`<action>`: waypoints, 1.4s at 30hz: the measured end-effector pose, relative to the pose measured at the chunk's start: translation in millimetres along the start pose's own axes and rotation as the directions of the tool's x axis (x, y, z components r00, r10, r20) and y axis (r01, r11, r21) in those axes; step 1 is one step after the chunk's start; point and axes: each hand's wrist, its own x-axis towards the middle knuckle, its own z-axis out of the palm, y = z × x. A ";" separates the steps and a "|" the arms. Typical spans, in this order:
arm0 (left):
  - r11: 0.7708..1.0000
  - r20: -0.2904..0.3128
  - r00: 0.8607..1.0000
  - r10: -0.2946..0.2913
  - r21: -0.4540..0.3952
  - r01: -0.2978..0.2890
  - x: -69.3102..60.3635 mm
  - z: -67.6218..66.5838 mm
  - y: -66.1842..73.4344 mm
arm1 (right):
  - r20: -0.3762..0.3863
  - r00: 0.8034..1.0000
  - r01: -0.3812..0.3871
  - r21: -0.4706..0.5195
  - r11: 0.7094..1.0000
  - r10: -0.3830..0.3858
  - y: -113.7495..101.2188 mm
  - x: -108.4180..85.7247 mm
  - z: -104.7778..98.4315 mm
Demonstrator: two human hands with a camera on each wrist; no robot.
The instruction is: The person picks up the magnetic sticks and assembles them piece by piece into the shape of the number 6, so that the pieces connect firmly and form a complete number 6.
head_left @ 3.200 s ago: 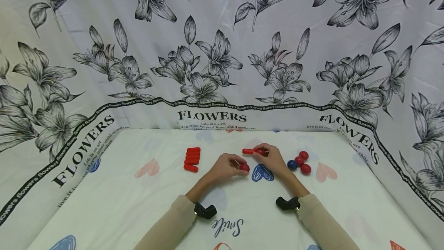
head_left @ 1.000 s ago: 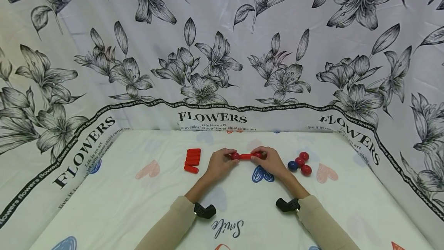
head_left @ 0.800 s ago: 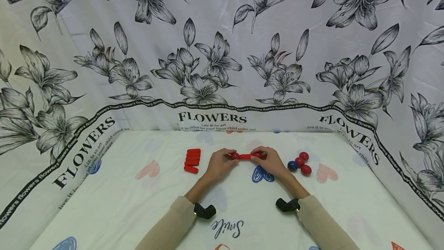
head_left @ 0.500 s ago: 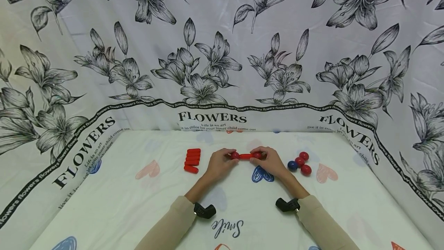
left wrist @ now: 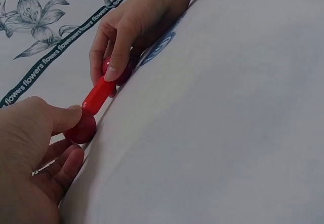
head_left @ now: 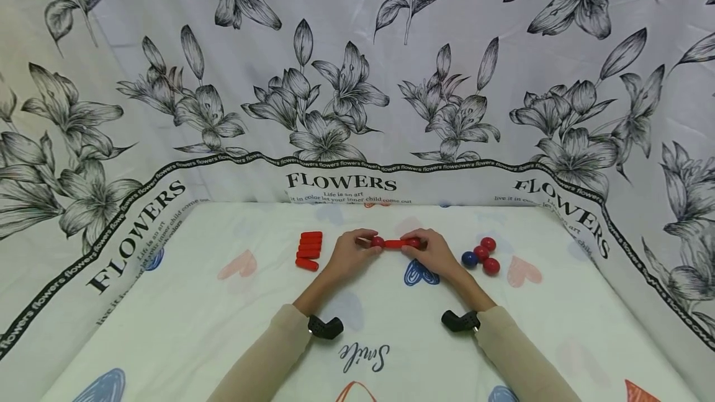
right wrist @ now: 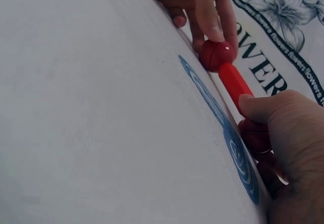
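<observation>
Between the two hands lies a red rod [head_left: 393,244] with a dark red ball at each end. My left hand [head_left: 352,254] pinches the left ball [left wrist: 82,128] between thumb and fingers. That ball meets the rod's left end. My right hand [head_left: 435,254] grips the other end: in the right wrist view its thumb presses on the rod [right wrist: 235,84], beside the right ball [right wrist: 254,134]. Fingers partly cover the right ball. Both hands stay low over the white cloth.
Several red rods [head_left: 310,247] lie side by side left of the hands, the nearest one slanted. To the right sit several red balls [head_left: 491,266] touching a blue ball [head_left: 469,259]. A flower-print curtain [head_left: 346,110] hangs behind the heart-print cloth [head_left: 223,327].
Since 3.2 s ago my left hand has moved away from me with its ball, now against the rod's left end. Over the last second the hands hold nearly still; the head view tilts slightly.
</observation>
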 end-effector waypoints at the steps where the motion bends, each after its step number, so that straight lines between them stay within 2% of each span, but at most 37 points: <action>1: 1.000 0.012 1.000 -0.007 -0.021 0.007 0.8 -2.6 1.0 | -0.001 1.000 -0.001 0.000 1.000 0.001 -0.4 0.5 -0.3; 6: 0.992 0.055 0.997 -0.049 -0.117 0.055 1.9 -17.0 7.9 | -0.003 1.000 -0.011 0.001 1.000 0.011 -0.9 1.0 -0.4; 11: 0.986 0.043 0.999 -0.027 -0.164 0.034 2.5 -33.8 10.5 | -0.008 1.000 -0.019 0.007 1.000 0.019 0.5 1.0 1.0; 16: 0.988 0.033 0.999 -0.011 -0.153 0.016 -0.8 -53.0 8.4 | -0.008 1.000 -0.025 0.028 0.999 0.025 -0.3 2.0 4.1; 20: 0.988 -0.015 1.000 -0.017 -0.151 0.015 -6.0 -66.2 2.0 | 0.001 0.999 -0.035 0.038 0.999 0.035 -0.7 1.7 8.1; 27: 0.987 -0.054 0.999 -0.007 -0.160 -0.002 0.1 -84.9 -6.6 | -0.017 1.000 -0.021 0.029 0.999 0.022 2.2 0.7 2.1; 30: 0.988 -0.099 0.995 -0.024 -0.154 0.009 -0.1 -94.5 -7.8 | -0.013 1.000 -0.023 0.022 1.000 0.023 2.6 -0.1 -1.0; 36: 0.984 -0.187 0.976 -0.110 -0.156 0.081 -3.9 -115.7 -18.5 | -0.007 1.000 -0.021 0.024 1.000 0.021 1.2 -0.2 -1.6; 42: 0.984 -0.223 0.961 -0.164 -0.105 0.143 -7.8 -127.1 -35.5 | -0.012 0.999 -0.032 0.019 0.999 0.032 0.8 0.3 1.5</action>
